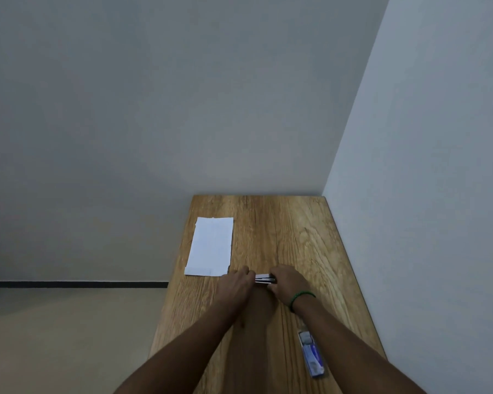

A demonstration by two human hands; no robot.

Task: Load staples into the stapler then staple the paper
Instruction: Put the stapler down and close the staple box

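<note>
while paper (210, 247) lies apart, both hands (236, 283) grip the stapler (264, 278).

Your view is dim and flat, with soft, even light and no glare. The grey walls (182, 95) darken toward the left, while the right wall is paler. Your forearms cast a faint shadow on the wooden desk (296, 237). Wide-angle distortion bends the desk edges, and detail around your hands is soft.
</note>
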